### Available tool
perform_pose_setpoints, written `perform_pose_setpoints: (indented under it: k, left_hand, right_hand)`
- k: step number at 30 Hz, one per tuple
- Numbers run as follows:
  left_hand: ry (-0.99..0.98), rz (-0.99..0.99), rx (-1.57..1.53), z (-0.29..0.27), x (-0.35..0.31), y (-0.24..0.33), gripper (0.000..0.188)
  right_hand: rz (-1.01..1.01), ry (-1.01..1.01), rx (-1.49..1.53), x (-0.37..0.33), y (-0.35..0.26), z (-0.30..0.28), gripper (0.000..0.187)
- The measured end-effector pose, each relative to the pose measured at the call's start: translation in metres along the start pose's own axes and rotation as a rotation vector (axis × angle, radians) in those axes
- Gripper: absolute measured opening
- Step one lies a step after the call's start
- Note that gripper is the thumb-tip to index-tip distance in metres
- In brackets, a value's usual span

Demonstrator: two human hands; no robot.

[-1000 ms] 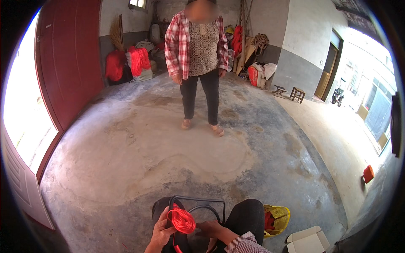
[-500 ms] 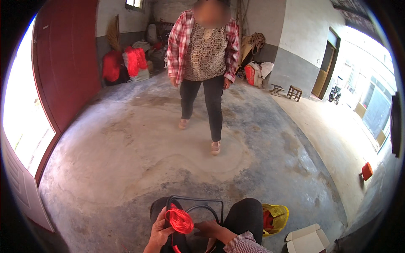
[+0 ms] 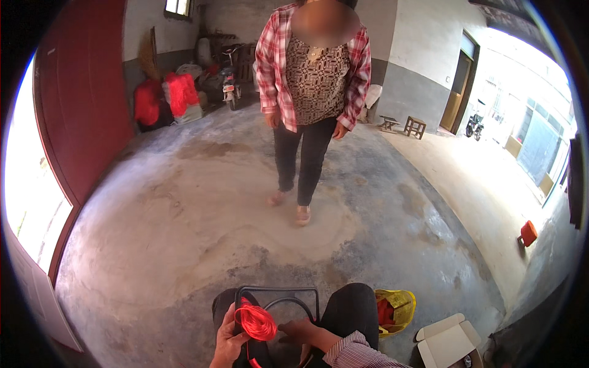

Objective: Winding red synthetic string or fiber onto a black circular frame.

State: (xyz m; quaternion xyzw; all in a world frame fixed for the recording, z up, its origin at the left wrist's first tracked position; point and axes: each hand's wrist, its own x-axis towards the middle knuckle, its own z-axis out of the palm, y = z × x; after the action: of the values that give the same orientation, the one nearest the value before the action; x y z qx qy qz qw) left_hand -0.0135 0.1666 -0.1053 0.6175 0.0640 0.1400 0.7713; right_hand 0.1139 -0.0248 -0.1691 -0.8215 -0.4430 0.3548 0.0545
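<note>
My left hand (image 3: pixel 228 338) is closed around a looped bundle of shiny red cord (image 3: pixel 257 323), its thumb and fingers at the bundle's left side. A red strand hangs below that hand. To the right of the bundle, my right hand (image 3: pixel 299 331) reaches inward from a striped sleeve; its fingertips are dark and too unclear to show a grip. A black metal frame (image 3: pixel 277 288) with a curved black bar stands between my dark-trousered knees, just beyond both hands.
A person in a red plaid shirt (image 3: pixel 270 67) stands facing me. Beside my right knee sits a yellow bag (image 3: pixel 404 311) with red material, and an opened cardboard box (image 3: pixel 448 343). Red bundles (image 3: pixel 182 94) lie far left; small stools (image 3: pixel 415 127) stand far right.
The person in plaid has stepped nearer and a little to the right, uncovering a motorbike behind. My view has shifted slightly; both my hands keep nearly the same pose around the red cord.
</note>
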Motion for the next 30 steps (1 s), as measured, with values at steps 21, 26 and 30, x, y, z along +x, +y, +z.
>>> perform_pose_setpoints:
  k: [21, 26, 30]
  left_hand:
    - [0.020, -0.025, 0.019, 0.001, 0.000, 0.003, 0.041]
    - [0.029, -0.028, -0.035, 0.005, -0.001, 0.006, 0.040]
    - [0.034, -0.046, -0.058, 0.011, -0.001, 0.015, 0.040]
  right_hand:
    - [-0.056, 0.049, 0.015, 0.019, 0.023, 0.026, 0.047]
    - [-0.061, 0.042, 0.056, 0.015, 0.019, 0.022, 0.046]
    - [-0.064, 0.027, 0.048, 0.009, 0.014, 0.013, 0.045]
